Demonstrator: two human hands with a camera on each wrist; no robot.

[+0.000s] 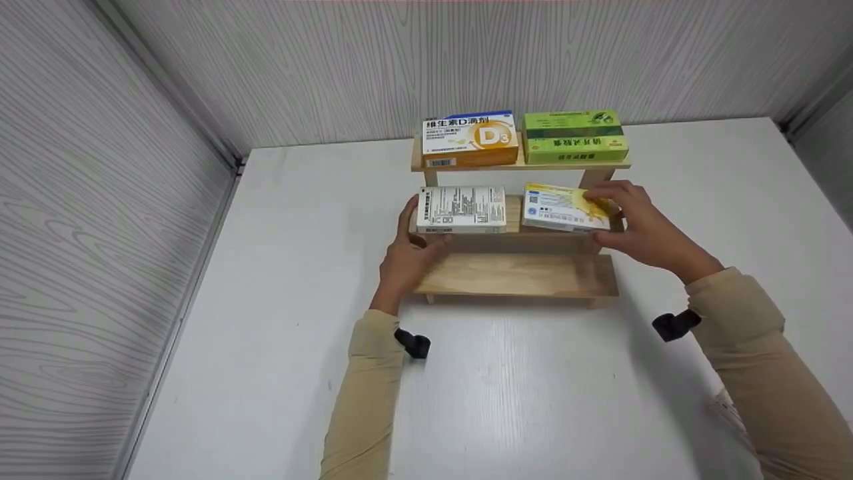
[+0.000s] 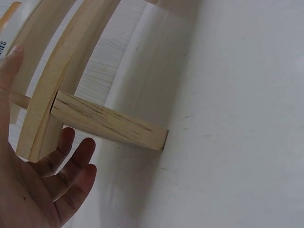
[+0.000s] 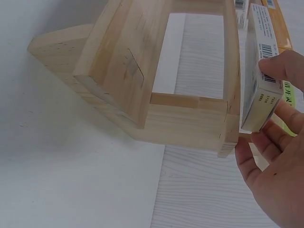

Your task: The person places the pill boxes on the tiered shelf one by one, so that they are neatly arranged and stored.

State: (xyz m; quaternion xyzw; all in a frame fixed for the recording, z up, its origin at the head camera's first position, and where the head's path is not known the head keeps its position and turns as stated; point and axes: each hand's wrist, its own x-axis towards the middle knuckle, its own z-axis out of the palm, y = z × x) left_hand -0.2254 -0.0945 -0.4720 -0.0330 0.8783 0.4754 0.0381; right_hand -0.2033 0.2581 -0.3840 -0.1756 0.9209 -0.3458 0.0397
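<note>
My left hand (image 1: 408, 261) holds the left end of a white medicine box (image 1: 462, 209) with dark print, on the middle tier of a stepped wooden shelf (image 1: 513, 275). Its thumb lies at the box's front edge, a finger along the left side; in the left wrist view the other fingers (image 2: 78, 173) curl loosely below the tier. A white and yellow medicine box (image 1: 565, 208) sits slightly askew at that tier's right. My right hand (image 1: 643, 230) pinches its right end, thumb in front and fingers over the top and behind.
On the top tier stand an orange and white vitamin D box (image 1: 469, 140) and a green medicine box (image 1: 576, 137). The shelf stands on a white table (image 1: 506, 387), before a grey wood-grain wall (image 1: 333, 67). Another grained panel (image 1: 86, 267) rises along the left.
</note>
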